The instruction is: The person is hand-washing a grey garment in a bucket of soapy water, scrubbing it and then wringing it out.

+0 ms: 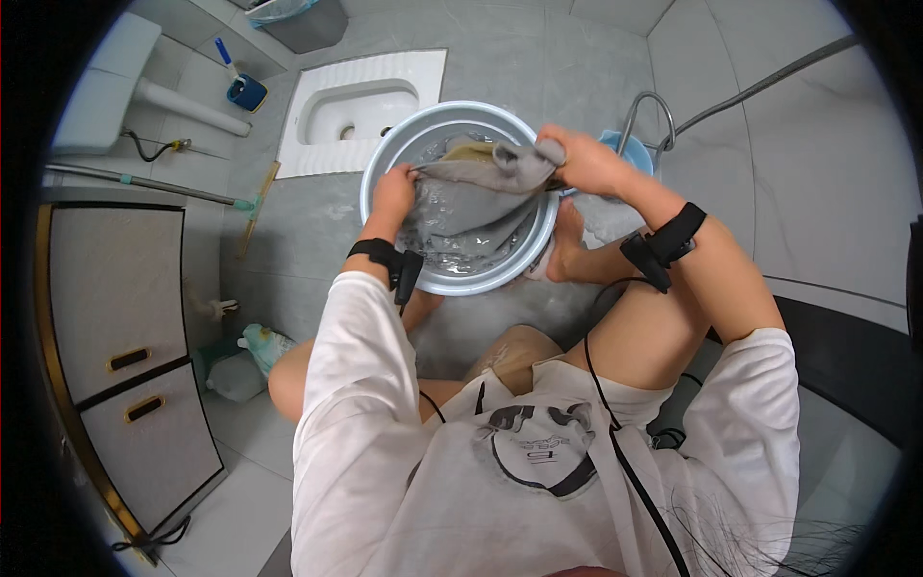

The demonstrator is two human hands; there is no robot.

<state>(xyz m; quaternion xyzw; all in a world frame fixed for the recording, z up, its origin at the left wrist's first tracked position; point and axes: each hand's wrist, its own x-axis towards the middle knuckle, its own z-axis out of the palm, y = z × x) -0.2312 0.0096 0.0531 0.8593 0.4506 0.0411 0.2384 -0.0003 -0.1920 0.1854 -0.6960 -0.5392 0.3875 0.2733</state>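
Observation:
A light blue plastic basin [487,282] with water in it stands on the floor before me. Grey cloth [469,202], probably a garment, lies partly in the water, its upper part lifted between my hands. My left hand [394,193] grips an edge of it at the basin's left side. At the upper right rim, my right hand [585,160] is closed around a bunched end of the same cloth. A yellowish part of fabric [470,151] shows near the top of the bundle. The cloth's lower part is under water.
Behind the basin is a white squat toilet [288,155]. A smaller blue basin [637,153] stands at the right, near a metal shower hose [764,68]. To the left are a floor squeegee [180,189], a toilet brush holder [246,94] and a cabinet [119,288]. Black cables hang over my lap.

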